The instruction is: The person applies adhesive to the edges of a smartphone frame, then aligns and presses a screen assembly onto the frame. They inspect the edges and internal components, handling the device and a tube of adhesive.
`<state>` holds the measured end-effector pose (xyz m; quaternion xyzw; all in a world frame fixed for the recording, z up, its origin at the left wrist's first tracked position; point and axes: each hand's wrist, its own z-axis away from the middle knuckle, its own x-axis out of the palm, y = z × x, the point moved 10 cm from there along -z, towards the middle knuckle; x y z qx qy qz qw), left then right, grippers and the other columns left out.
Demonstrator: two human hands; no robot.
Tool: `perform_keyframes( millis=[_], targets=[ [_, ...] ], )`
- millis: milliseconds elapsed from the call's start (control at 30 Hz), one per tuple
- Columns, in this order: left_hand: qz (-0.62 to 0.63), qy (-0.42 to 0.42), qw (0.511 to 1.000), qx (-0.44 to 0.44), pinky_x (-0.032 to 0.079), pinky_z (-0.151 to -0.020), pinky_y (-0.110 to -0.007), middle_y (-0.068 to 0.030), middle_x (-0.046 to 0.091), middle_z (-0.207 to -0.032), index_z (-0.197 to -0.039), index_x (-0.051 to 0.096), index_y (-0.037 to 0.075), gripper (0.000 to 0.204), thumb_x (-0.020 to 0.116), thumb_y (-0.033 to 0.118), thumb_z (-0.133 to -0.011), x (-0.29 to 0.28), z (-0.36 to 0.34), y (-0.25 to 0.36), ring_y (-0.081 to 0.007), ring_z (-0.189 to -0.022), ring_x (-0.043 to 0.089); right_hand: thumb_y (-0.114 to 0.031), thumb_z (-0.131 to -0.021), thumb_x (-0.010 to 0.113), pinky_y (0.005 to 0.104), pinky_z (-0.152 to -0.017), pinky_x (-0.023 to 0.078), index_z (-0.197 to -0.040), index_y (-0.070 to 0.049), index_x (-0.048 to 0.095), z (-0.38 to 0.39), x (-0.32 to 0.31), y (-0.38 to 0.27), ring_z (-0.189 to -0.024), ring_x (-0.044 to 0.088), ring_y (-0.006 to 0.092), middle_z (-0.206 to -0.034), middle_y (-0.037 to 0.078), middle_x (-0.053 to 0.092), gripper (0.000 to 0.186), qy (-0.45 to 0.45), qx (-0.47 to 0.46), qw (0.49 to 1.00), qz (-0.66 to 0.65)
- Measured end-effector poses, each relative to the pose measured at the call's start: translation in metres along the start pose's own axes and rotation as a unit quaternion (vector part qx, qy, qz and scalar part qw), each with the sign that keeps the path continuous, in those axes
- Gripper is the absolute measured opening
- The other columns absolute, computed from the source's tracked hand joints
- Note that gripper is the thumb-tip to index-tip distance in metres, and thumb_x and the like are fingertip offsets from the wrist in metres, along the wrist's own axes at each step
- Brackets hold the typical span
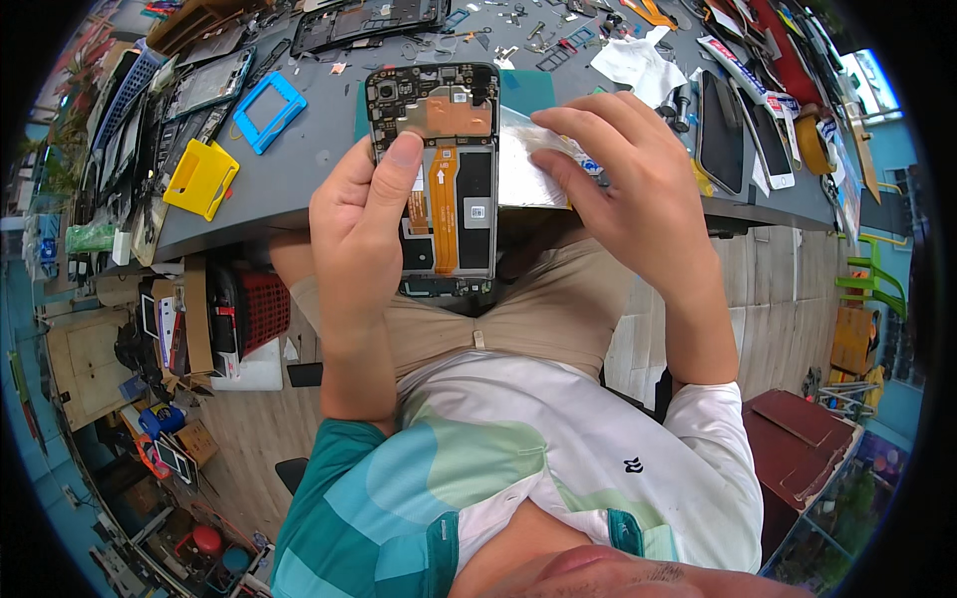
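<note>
My left hand is wrapped around an opened smartphone, its thumb lying over the near side of the upper board. The phone's back cover is off. Copper-coloured foil covers part of the circuit board, and an orange ribbon cable runs down over the dark battery area. To the right, my right hand has thumb and index finger bent together at the edge of a crinkled clear plastic wrapper with a whitish, shiny surface. Its fingertips are apart from the phone.
A green mat lies behind the phone on the grey table. On the left are a blue frame and a yellow frame; on the right, a white tissue, a black phone and a tape roll. Small parts litter the back.
</note>
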<state>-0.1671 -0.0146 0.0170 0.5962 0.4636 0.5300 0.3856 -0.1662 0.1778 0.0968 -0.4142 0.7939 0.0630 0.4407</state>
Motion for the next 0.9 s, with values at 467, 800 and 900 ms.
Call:
perform_keyframes(
  millis=[467, 800, 900],
  targets=[
    [-0.021, -0.034, 0.999, -0.017, 0.065, -0.085, -0.034, -0.0217, 0.077, -0.112, -0.131, 0.064, -0.009, 0.037, 0.050, 0.021, -0.114, 0.006, -0.010, 0.006, -0.0231, -0.096, 0.078, -0.005, -0.085, 0.079, 0.0393, -0.076, 0.053, -0.102, -0.004, 0.071, -0.005, -0.001, 0.001, -0.084, 0.065, 0.0282, -0.103, 0.010, 0.066, 0.019, -0.003, 0.023, 0.998, -0.061],
    [-0.025, -0.037, 0.999, -0.020, 0.064, -0.083, -0.030, -0.0192, 0.078, -0.111, -0.130, 0.066, -0.008, 0.036, 0.052, 0.020, -0.113, 0.007, -0.009, 0.006, -0.0207, -0.095, 0.078, -0.010, -0.083, 0.081, 0.0396, -0.076, 0.052, -0.090, -0.007, 0.070, 0.004, 0.000, -0.014, -0.085, 0.064, 0.0260, -0.094, 0.004, 0.065, 0.013, 0.018, -0.050, 0.993, 0.109],
    [-0.023, -0.037, 0.999, -0.010, 0.064, -0.082, -0.030, -0.0178, 0.078, -0.111, -0.130, 0.066, -0.008, 0.035, 0.053, 0.020, -0.113, 0.008, -0.010, 0.006, -0.0204, -0.094, 0.078, -0.010, -0.085, 0.079, 0.0395, -0.077, 0.054, -0.096, -0.008, 0.070, 0.004, 0.004, -0.002, -0.086, 0.066, 0.0288, -0.097, 0.006, 0.067, 0.014, 0.023, 0.007, 0.996, 0.080]
  ],
)
